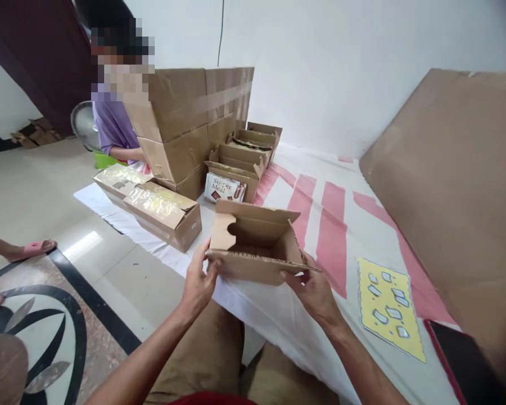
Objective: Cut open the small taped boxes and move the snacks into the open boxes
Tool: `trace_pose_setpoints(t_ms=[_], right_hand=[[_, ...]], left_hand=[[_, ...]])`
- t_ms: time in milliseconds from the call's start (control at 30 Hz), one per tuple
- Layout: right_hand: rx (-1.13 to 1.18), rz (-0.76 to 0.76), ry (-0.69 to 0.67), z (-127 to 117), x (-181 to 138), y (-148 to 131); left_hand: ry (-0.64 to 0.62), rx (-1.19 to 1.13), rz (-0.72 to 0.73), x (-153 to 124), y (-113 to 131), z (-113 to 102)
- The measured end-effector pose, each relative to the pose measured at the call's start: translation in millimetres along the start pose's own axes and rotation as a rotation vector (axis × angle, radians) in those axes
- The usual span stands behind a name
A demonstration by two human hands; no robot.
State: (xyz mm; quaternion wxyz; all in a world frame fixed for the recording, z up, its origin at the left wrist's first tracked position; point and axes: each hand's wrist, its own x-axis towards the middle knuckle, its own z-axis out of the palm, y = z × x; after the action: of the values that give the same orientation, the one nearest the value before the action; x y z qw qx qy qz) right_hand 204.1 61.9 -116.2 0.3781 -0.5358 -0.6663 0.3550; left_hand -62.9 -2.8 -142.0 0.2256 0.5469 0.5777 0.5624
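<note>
I hold a small open brown cardboard box (257,242) over the edge of a white and pink sheet (320,225). My left hand (199,281) grips its near left corner, thumb on the corrugated front wall. My right hand (314,289) grips the near right corner, fingers curled under the edge. The box is partly folded, with its flaps standing up and nothing visible inside.
Several folded small boxes (244,152) and a "Super Meal" packet (224,187) lie behind. Two long taped cartons (152,208) lie at left, large cartons (185,124) behind them. A person in purple (113,129) sits there. A big cardboard sheet (455,185) leans at right. Someone's feet in pink sandals (29,248) are at far left.
</note>
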Motion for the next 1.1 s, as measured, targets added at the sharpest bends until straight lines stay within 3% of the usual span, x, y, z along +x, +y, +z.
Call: trace_pose_setpoints(t_ms=[100, 167, 300, 433, 533, 633, 767, 933, 1100], right_hand=[[0.083, 0.022, 0.077, 19, 33, 5], [0.092, 0.020, 0.104, 32, 57, 4], [0.078, -0.041, 0.178, 63, 91, -1], [0.075, -0.072, 0.185, 80, 96, 11], [0.055, -0.105, 0.129, 72, 104, 29], [0.115, -0.118, -0.015, 54, 128, 38], [0.303, -0.131, -0.256, 45, 164, 28], [0.357, -0.191, -0.316, 76, 183, 11], [0.397, -0.273, -0.212, 104, 191, 16]], left_hand=[[0.115, 0.098, 0.109, 53, -8, 10], [0.259, 0.224, 0.164, 81, -17, 16], [0.466, 0.320, 0.177, 96, -37, 35], [0.353, 0.306, 0.177, 79, -49, 60], [0.241, 0.301, 0.159, 73, -52, 75], [0.227, 0.255, 0.112, 75, -52, 85], [0.242, 0.197, 0.019, 74, -54, 97], [0.288, 0.173, -0.064, 79, -62, 111], [0.324, 0.154, -0.097, 103, -72, 113]])
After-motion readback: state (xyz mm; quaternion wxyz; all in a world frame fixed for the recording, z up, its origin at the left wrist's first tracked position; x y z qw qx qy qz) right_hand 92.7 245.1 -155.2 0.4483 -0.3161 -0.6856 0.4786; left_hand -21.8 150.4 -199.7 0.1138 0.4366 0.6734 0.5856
